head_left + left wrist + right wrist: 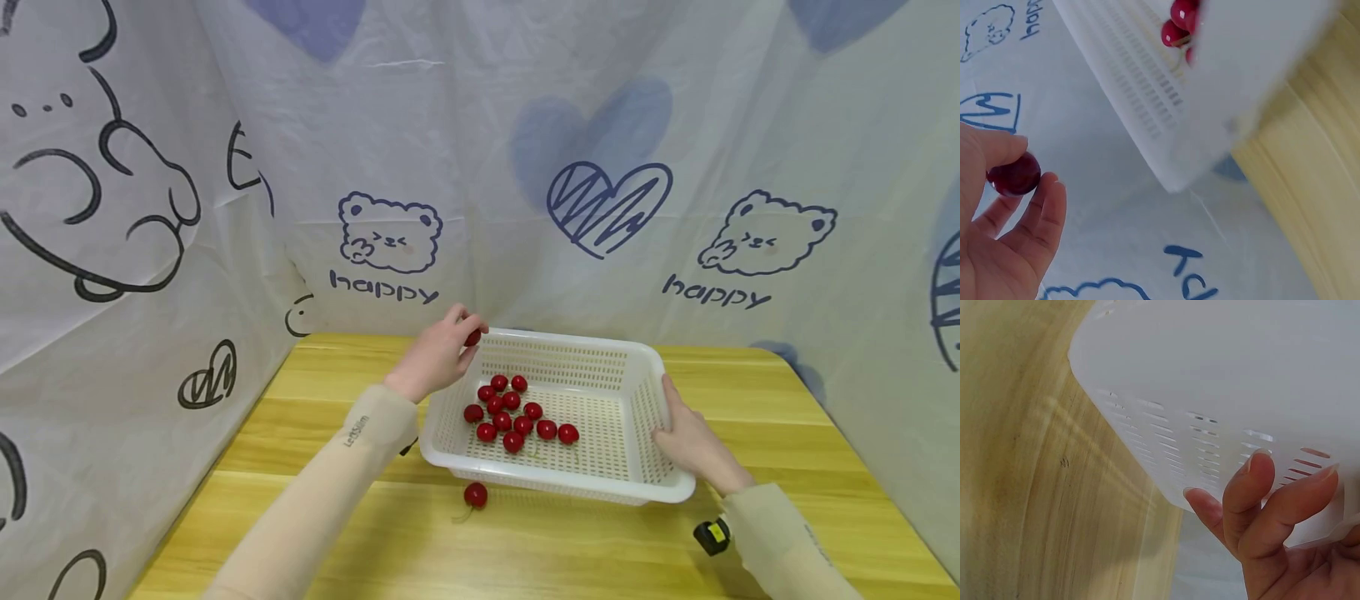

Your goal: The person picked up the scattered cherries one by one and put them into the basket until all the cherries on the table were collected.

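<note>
In the head view my left hand point(442, 354) pinches a dark red cherry point(472, 337) over the back left corner of a white plastic basket point(558, 482). The left wrist view shows this cherry point(1017, 175) between thumb and fingers, apart from the basket wall. At the basket's right end my right hand point(693, 442) grips the rim and side; the right wrist view shows bent fingers point(1254, 487) against the slotted outer wall point(1204, 425). Several red cherries point(512, 442) lie in the left half of the basket.
One cherry with a stem point(476, 495) lies on the wooden table point(360, 533) in front of the basket. A printed white cloth point(480, 167) hangs behind and at both sides. A small black device point(712, 537) sits at the right wrist.
</note>
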`<state>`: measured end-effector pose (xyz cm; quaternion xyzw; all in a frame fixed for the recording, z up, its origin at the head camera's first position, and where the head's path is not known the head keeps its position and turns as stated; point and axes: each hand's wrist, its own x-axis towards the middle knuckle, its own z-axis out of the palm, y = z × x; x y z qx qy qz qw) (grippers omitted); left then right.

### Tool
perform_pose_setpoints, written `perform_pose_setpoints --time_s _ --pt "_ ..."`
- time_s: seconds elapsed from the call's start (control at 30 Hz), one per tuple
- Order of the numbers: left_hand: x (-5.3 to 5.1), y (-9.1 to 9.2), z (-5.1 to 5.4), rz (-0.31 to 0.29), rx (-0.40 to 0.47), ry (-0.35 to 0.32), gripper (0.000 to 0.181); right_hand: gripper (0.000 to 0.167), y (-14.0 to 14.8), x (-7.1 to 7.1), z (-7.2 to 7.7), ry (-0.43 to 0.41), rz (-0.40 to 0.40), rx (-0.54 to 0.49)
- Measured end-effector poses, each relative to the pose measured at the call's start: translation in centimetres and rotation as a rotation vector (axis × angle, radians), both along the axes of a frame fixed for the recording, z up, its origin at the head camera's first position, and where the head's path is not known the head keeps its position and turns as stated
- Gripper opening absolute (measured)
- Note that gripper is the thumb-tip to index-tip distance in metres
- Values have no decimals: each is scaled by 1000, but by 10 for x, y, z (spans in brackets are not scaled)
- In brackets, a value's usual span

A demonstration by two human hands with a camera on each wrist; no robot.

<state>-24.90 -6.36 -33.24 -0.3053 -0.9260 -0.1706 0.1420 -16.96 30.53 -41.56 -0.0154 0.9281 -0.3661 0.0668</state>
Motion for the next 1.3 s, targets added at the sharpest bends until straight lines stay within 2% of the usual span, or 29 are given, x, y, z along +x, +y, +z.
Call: perform_pose_setpoints --time_s 0.2,0.63,0.87,1.3 --pt "6 15 2 -62 -30 -17 27 94 -1 1 1 11 10 -1" --pt "16 47 1 -153 -129 -90 28 95 4 4 -1 18 16 -2" --pt "21 59 1 -190 -187 -161 33 95 1 2 2 4 13 1" --pt "27 81 -7 -239 -278 -280 33 93 0 3 3 2 11 22"
